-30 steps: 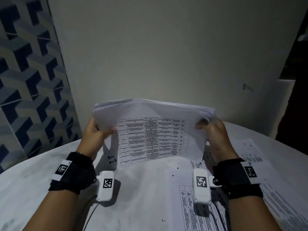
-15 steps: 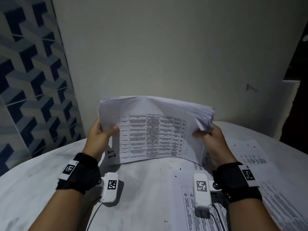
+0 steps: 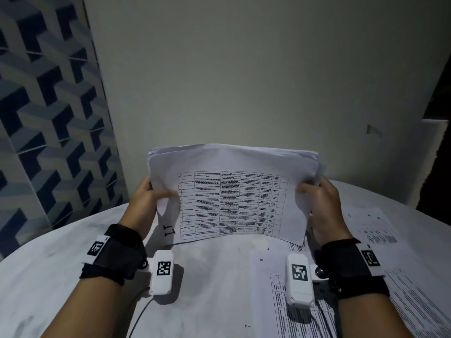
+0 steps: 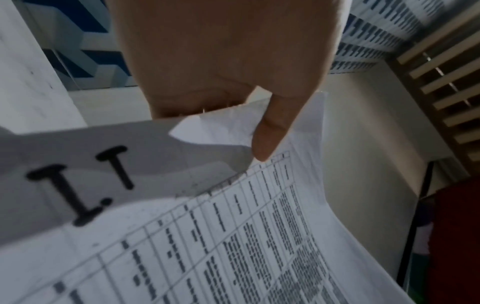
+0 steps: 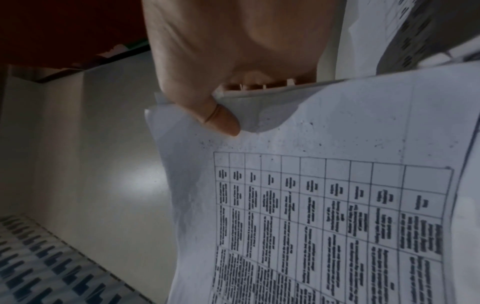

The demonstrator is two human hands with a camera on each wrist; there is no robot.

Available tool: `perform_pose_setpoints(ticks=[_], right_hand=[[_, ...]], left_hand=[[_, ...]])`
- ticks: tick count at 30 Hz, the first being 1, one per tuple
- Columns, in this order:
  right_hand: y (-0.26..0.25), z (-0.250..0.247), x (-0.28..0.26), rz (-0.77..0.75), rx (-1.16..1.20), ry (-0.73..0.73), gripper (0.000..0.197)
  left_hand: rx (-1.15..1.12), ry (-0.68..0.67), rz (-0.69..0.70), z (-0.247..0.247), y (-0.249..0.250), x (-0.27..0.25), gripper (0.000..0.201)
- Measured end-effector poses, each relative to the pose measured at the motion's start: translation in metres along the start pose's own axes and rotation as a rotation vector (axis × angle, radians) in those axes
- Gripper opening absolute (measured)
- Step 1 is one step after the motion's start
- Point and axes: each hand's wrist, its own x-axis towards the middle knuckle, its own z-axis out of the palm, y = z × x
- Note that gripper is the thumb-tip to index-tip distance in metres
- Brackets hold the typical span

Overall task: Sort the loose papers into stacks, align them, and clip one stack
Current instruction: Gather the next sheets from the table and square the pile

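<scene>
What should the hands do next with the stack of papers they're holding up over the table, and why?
Probably tap the stack down on its lower edge against the table. The left hand and right hand grip its two sides, holding it upright, yet sheets fan unevenly at the top right corner, so it isn't aligned for clipping.

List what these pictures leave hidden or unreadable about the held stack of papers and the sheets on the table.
- Stack of papers: table text too small in the head view, blurred in both wrist views.
- Fingers of left hand and right hand: behind the stack.
- Loose sheets: cut off by the head view's edge.
</scene>
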Motion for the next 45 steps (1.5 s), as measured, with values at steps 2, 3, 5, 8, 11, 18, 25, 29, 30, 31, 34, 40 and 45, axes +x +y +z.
perform_pose_setpoints(ticks=[2, 3, 5, 8, 11, 18, 25, 29, 30, 31, 34, 40, 45], right_hand=[[0.0, 0.003, 0.0, 0.043, 0.032, -0.063, 0.028], [0.0, 0.005, 0.0, 0.035, 0.036, -0.069, 0.026], [0.0, 0.007, 0.001, -0.013, 0.019, -0.007, 0.023], [0.004, 0.004, 0.004, 0.011, 0.036, 0.063, 0.024], [0.008, 0.005, 0.003, 0.055, 0.029, 0.04, 0.028], [0.005, 0.006, -0.002, 0.008, 0.01, -0.014, 0.026], [0.008, 0.005, -0.001, 0.008, -0.021, -0.043, 0.024], [0.012, 0.004, -0.002, 0.022, -0.001, -0.05, 0.032], [0.011, 0.004, -0.003, 0.021, 0.009, -0.061, 0.035], [0.012, 0.004, -0.003, 0.018, 0.023, -0.074, 0.037], [0.011, 0.003, -0.004, 0.005, 0.062, -0.101, 0.042], [0.009, 0.001, -0.006, -0.019, 0.092, -0.104, 0.046], [0.012, 0.0, -0.005, -0.03, 0.086, -0.073, 0.029]], left_hand=[[0.018, -0.035, -0.015, 0.006, 0.001, -0.003, 0.044], [0.029, -0.027, -0.007, 0.008, 0.001, -0.004, 0.042], [0.027, 0.013, 0.013, 0.008, 0.002, -0.003, 0.04], [0.027, 0.04, 0.022, 0.005, 0.001, -0.001, 0.04], [0.043, 0.02, 0.031, 0.011, 0.0, -0.004, 0.037], [0.111, 0.056, 0.026, 0.018, 0.006, -0.007, 0.047], [0.988, 0.224, 0.599, 0.028, 0.048, -0.032, 0.099], [1.385, 0.055, 0.518, 0.047, 0.058, -0.024, 0.09], [1.439, 0.015, 0.505, 0.051, 0.058, -0.018, 0.09], [1.482, -0.016, 0.495, 0.054, 0.057, -0.013, 0.091], [1.525, -0.076, 0.509, 0.058, 0.056, 0.003, 0.092], [1.427, -0.09, 0.575, 0.052, 0.057, 0.003, 0.086], [1.358, -0.155, 0.615, 0.057, 0.069, -0.003, 0.091]])
